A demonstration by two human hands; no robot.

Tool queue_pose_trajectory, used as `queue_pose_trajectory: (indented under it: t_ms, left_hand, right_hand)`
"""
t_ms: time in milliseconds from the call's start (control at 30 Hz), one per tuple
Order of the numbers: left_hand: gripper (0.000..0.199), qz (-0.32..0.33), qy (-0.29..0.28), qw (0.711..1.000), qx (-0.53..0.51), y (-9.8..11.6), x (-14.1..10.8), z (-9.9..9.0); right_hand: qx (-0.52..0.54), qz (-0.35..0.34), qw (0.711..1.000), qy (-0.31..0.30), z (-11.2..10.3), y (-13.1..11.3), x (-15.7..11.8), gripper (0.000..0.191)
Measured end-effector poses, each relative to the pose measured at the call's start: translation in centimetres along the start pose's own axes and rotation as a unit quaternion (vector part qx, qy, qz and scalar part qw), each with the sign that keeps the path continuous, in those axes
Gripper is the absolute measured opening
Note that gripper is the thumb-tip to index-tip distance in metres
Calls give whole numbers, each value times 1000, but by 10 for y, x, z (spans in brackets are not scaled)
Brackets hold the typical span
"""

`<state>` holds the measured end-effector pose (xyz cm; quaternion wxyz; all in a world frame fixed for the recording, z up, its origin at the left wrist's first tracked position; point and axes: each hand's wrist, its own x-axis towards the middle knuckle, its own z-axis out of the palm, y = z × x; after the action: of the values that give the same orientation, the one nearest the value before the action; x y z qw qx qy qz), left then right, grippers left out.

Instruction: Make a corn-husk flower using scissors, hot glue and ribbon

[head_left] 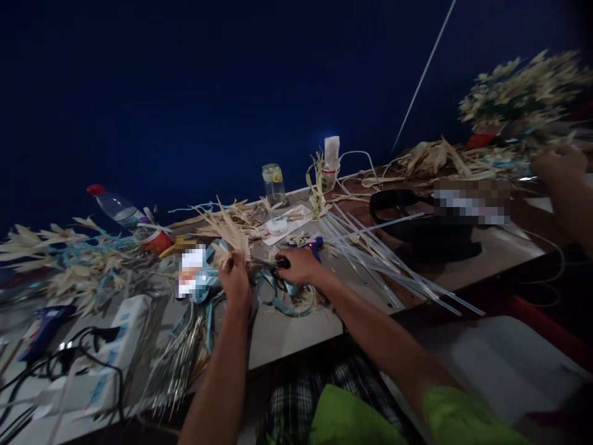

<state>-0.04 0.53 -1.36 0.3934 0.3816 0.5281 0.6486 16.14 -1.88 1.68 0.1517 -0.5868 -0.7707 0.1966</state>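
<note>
With closed fingers, our left hand (235,281) pinches pale dried husk (233,233) that fans out beyond it; our right hand (300,266) curls round black-handled scissors (283,262) pointing leftward. Light-blue ribbon (290,307) crowds the space just below and between our hands. Just past the right one sits a blue glue gun (317,246), clear sticks (419,285) spread rightward, and a white power strip (132,314) lies to our left
</note>
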Motion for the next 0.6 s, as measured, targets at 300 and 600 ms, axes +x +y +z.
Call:
queue_pose_trajectory:
  t_ms: [300, 600]
  left_hand:
    - [31, -14, 46, 995, -83, 2, 1, 3]
    - [31, -1, 64, 996, -66, 1, 3, 1]
  right_hand:
    - [-68, -22, 997, -23, 3, 1, -4, 37]
    - [-138, -70, 988, -9, 9, -7, -18, 28]
